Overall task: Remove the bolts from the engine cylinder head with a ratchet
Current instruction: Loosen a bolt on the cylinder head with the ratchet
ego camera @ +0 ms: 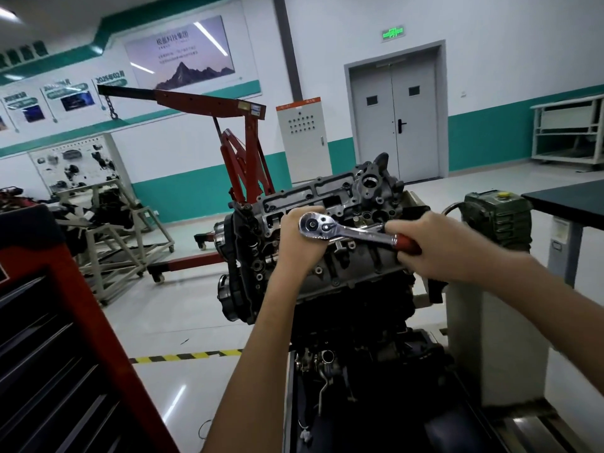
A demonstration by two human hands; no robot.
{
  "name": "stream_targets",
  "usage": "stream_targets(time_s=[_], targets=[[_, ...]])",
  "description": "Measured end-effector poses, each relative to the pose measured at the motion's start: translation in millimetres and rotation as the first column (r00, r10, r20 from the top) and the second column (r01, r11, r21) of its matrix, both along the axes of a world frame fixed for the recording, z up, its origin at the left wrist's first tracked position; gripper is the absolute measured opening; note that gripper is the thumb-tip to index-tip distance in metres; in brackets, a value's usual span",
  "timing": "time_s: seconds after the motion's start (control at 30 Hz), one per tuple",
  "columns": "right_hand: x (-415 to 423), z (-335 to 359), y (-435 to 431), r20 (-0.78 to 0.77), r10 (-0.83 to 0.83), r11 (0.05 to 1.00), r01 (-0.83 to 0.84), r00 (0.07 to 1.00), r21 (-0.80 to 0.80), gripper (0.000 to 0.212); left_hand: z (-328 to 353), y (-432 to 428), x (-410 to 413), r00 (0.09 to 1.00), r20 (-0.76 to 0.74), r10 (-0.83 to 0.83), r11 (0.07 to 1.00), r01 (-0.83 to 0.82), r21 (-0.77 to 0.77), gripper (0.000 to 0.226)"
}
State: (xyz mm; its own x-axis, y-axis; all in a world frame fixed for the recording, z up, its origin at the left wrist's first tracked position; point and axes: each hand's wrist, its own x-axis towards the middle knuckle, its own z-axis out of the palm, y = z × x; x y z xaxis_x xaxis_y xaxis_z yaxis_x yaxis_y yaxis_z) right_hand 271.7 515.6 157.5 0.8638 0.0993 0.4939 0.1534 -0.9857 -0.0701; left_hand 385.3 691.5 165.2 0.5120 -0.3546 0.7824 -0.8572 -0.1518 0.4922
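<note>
Our right hand (438, 246) grasps the red handle of the ratchet (330, 228); our left hand (300, 238) curls round it under its head. The cylinder head (353, 268) lies directly below both hands.

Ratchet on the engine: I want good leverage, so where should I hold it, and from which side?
Grip the red handle at its end, from the right, as the right hand does: the ratchet points that way, likely giving most leverage. The left hand steadies its round head.
</note>
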Motion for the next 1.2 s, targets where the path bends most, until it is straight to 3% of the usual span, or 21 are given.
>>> stream_targets(time_s=[0.1, 0.2, 0.27, 0.3, 0.37, 0.43, 0.5, 0.57, 0.63, 0.67, 0.73, 0.8, 0.9, 1.0, 1.07, 1.13, 1.2], targets=[[-8.2, -51.0, 42.4, 0.042, 0.068, 0.914, -0.079, 0.997, 0.397, 0.024, -12.3, -5.9, 3.3, 0.999, -0.047, -0.017, 0.984, 0.008, -0.179, 0.029], [-9.2, -88.3, 98.5, 0.167, 0.089, 0.651, -0.184, 0.982, 0.737, 0.028, -15.1, -15.8, 4.3, 0.991, -0.131, -0.016, 0.963, -0.020, -0.268, 0.026], [-2.4, -99.8, 129.0, 0.172, 0.113, 0.515, -0.206, 0.979, 0.832, 0.026, -14.8, -18.4, 7.2, 0.975, -0.215, -0.058, 0.947, -0.014, -0.320, 0.033], [-0.4, -101.2, 137.2, 0.168, 0.126, 0.497, -0.209, 0.978, 0.842, 0.025, -15.3, -18.0, 8.1, 0.971, -0.230, -0.059, 0.948, -0.017, -0.316, 0.034], [-2.6, -94.9, 130.4, 0.152, 0.155, 0.540, -0.213, 0.976, 0.814, 0.026, -16.6, -15.2, 7.8, 0.964, -0.261, -0.048, 0.951, -0.036, -0.307, 0.030], [-8.9, -78.9, 98.5, 0.117, 0.188, 0.683, -0.215, 0.975, 0.698, 0.029, -14.4, -8.2, 7.5, 0.976, -0.219, -0.023, 0.965, -0.035, -0.260, 0.033], [-11.5, -51.4, 54.1, 0.027, 0.186, 0.849, -0.174, 0.982, 0.499, 0.028, -10.1, -1.0, 6.3, 0.993, -0.111, -0.030, 0.990, 0.014, -0.141, 0.036], [-8.1, -17.5, 12.9, -0.058, 0.094, 0.980, -0.082, 0.994, 0.181, 0.022, -4.8, 1.5, 3.5, 0.998, -0.035, -0.054, 0.999, 0.053, -0.005, 0.028], [-2.9, 8.3, -8.3, 0.000, -0.004, 0.997, 0.004, 1.000, -0.080, 0.011, -2.9, -0.1, 1.1, 0.998, -0.008, -0.061, 0.998, 0.061, 0.029, 0.030], [-0.5, 11.0, -9.5, 0.032, -0.013, 0.994, 0.016, 0.999, -0.111, 0.010, -3.8, -1.3, 0.1, 0.998, -0.020, -0.056, 0.998, 0.056, -0.011, 0.033], [0.5, -4.9, 2.5, -0.001, -0.007, 1.000, 0.007, 1.000, -0.008, 0.020, -9.6, -3.1, 1.1, 0.995, -0.078, -0.067, 0.988, 0.055, -0.144, 0.036], [-5.7, -38.0, 29.7, 0.000, 0.028, 0.966, -0.027, 1.000, 0.258, 0.029, -15.8, -5.5, 3.9, 0.990, -0.119, -0.072, 0.967, 0.040, -0.253, 0.039], [-10.7, -83.3, 84.6, 0.126, 0.036, 0.766, -0.108, 0.991, 0.633, 0.025, -15.2, -13.6, 3.8, 0.992, -0.127, -0.007, 0.957, -0.030, -0.289, 0.049], [-1.6, -103.2, 133.7, 0.159, 0.082, 0.559, -0.177, 0.984, 0.810, 0.026, -14.4, -17.7, 0.7, 0.978, -0.204, -0.033, 0.940, -0.039, -0.338, 0.037], [0.7, -100.2, 135.8, 0.095, 0.138, 0.576, -0.158, 0.986, 0.802, 0.016, -15.5, -11.9, 2.1, 0.974, -0.223, -0.031, 0.944, -0.044, -0.326, 0.038], [-2.8, -85.8, 107.0, 0.042, 0.183, 0.695, -0.159, 0.982, 0.701, 0.013, -15.0, -1.6, 3.6, 0.976, -0.215, -0.021, 0.964, -0.036, -0.262, 0.038], [-7.3, -57.7, 63.8, -0.037, 0.233, 0.821, -0.177, 0.972, 0.543, 0.017, -10.8, 5.2, 2.2, 0.978, -0.210, -0.019, 0.979, -0.024, -0.203, 0.015]])
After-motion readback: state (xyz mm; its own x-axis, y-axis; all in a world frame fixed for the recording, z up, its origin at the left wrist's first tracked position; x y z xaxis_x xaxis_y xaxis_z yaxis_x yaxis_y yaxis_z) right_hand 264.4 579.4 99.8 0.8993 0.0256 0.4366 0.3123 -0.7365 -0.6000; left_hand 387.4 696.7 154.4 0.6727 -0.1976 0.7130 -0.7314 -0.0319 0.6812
